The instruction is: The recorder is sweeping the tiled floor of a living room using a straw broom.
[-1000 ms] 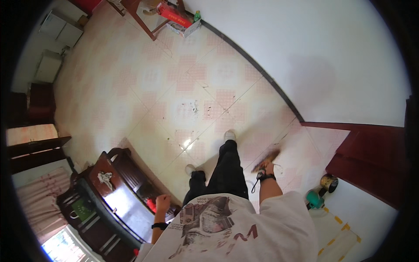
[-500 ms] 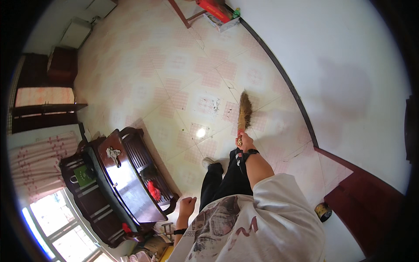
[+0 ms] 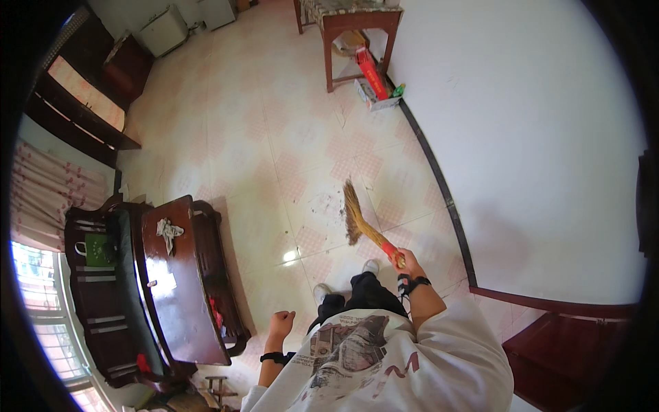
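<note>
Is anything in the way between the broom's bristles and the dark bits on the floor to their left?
Nothing visible. The right hand grips the broom by its red-banded handle, and the bristles are close beside the scattered dark bits, with only tiled floor showing around them.

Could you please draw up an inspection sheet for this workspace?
Surface: glossy cream-and-pink tiled floor.
Job's things: yellow-brown straw broom with a red handle band; small dark debris beside its bristles.
Clutter: crumpled whitish cloth on a glossy dark wooden table; long red box near the white wall.
Hands: right hand grips the broom's handle; left hand closed, nothing seen in it.
Cables: nothing seen.
Surroundings: dark wooden bench at left.
</note>
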The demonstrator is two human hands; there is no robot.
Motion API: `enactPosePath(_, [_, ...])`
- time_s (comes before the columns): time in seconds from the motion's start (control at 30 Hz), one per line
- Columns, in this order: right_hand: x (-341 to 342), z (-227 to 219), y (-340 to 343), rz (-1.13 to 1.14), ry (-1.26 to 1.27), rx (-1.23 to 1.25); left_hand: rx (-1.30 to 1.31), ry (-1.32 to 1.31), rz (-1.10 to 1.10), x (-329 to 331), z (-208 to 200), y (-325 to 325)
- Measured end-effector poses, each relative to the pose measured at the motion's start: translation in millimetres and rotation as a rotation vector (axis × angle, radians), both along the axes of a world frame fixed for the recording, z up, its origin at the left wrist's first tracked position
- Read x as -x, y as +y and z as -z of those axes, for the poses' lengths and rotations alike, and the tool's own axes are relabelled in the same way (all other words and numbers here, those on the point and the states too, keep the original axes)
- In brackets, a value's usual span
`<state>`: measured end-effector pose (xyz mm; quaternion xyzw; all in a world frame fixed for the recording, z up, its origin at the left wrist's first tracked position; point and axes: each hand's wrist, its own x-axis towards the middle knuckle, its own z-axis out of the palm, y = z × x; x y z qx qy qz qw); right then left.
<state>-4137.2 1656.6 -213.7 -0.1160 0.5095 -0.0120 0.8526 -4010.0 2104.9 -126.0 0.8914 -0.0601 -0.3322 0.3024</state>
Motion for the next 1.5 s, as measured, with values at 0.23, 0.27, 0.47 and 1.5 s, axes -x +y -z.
enactPosePath(0.23, [76,-14,-11,0.172,0.261,0.129,0.029,-0.029,0.012,-43,8,5])
enactPosePath(0.27, [96,-22,-11,0.066,0.112,0.210,0.028,-0.033,0.017,-46,9,3])
enactPosePath(0.47, [159,19,-79,0.340,0.214,0.305,0.032,-0.068,0.038,-52,14,-27])
enactPosePath(1.5, [-121,58,-238,-0.164,0.150,-0.053,-0.182,-0.040,-0.343,85,-56,-210])
